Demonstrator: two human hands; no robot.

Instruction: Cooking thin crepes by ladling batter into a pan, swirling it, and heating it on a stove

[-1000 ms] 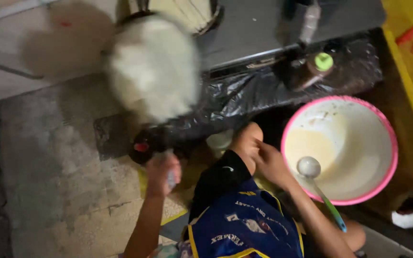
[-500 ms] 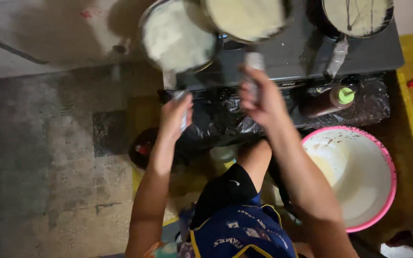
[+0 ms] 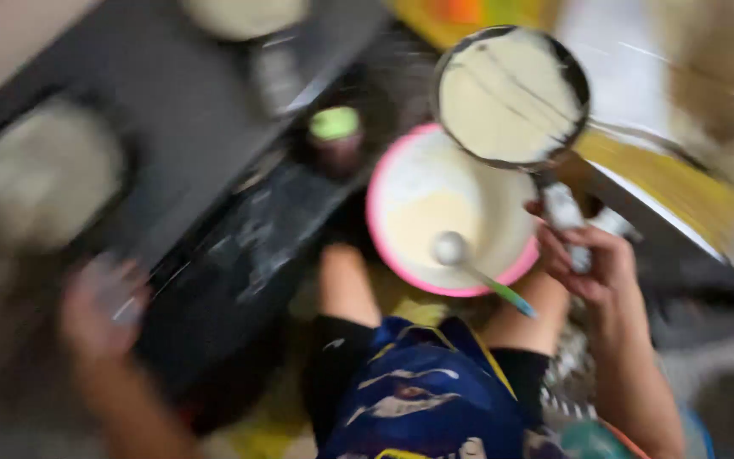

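My right hand [image 3: 590, 262] grips the handle of a small dark pan [image 3: 511, 95] coated with pale batter and holds it up above the far rim of a pink-rimmed bowl [image 3: 401, 161]. The bowl holds pale batter, and a ladle [image 3: 454, 252] with a green and blue handle rests in it. My left hand [image 3: 99, 306] is blurred at the lower left, at the handle of another pan [image 3: 40, 183] on the dark stove top; its grip is too blurred to judge.
A dark stove top [image 3: 189, 127] stretches across the upper left, with a third pan [image 3: 244, 13] at its far edge. A dark bottle with a green cap [image 3: 335, 136] stands beside the bowl. My knees and blue shorts [image 3: 426, 399] fill the bottom.
The view has swung right and blurred. My right hand has carried its pan from the stove over to the pink bowl. My left hand has dropped lower with its pan on the stove.
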